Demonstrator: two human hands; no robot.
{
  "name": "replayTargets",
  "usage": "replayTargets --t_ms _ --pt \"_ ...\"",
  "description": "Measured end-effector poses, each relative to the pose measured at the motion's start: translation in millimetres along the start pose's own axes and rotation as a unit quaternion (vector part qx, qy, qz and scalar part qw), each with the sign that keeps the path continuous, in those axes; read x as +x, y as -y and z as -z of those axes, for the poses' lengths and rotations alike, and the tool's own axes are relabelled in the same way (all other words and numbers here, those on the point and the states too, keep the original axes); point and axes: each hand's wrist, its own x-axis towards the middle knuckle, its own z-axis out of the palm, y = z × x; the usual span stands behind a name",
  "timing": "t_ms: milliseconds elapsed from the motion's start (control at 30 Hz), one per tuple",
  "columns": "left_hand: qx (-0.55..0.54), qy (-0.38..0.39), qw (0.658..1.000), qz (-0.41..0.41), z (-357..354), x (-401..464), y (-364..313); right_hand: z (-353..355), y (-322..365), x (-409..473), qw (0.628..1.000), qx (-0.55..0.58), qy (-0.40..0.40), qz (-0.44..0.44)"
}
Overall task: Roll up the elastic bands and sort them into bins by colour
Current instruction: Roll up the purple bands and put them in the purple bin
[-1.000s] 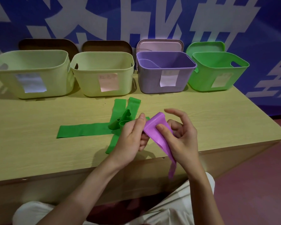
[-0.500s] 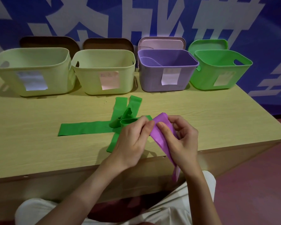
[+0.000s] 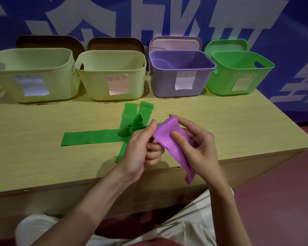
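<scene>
A smooth, stretchy purple band [image 3: 169, 139] is held above the near edge of a pale wood-grain surface [image 3: 34, 148], its free tail hanging past the edge. Flat, glossy green bands [image 3: 89, 138] lie crossed on the surface, one end curled. Behind stand four matte plastic bins with rounded corners: two pale green [image 3: 32, 75] [image 3: 112, 75], one purple bin [image 3: 181, 75], one green bin [image 3: 238, 73]. Since half a second ago the band's top fold has opened wider. The left hand [image 3: 140, 148] pinches the band's left edge with thumb and curled fingers; the right hand [image 3: 197, 144] pinches it, thumb pressed on its face.
</scene>
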Motion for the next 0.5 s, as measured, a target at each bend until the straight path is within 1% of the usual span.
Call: replayTargets --t_ms 67,133,200,267,333,400,500 --pt "-0.021 0.018 0.999 0.019 1 -1 0 -1 0 0 1.0 -0.004 -0.002 0.009" --pt "-0.018 0.027 0.999 0.034 3 -1 2 -3 1 -1 1.0 -0.013 -0.016 0.015" --pt "0.016 0.02 0.999 0.043 5 1 3 -4 2 -2 0.999 -0.024 -0.028 0.017" --pt "0.089 -0.001 0.995 0.035 5 3 6 -5 2 -3 0.999 -0.032 -0.036 0.017" --pt "0.163 -0.024 0.986 0.002 4 5 8 -6 2 -4 0.999 -0.032 -0.043 0.009" --pt "0.207 -0.046 0.976 -0.045 3 5 11 -8 0 -4 0.998 -0.038 -0.049 0.0" --pt "0.277 -0.044 0.953 -0.113 8 4 17 -10 -2 -3 0.997 -0.043 -0.061 -0.007"
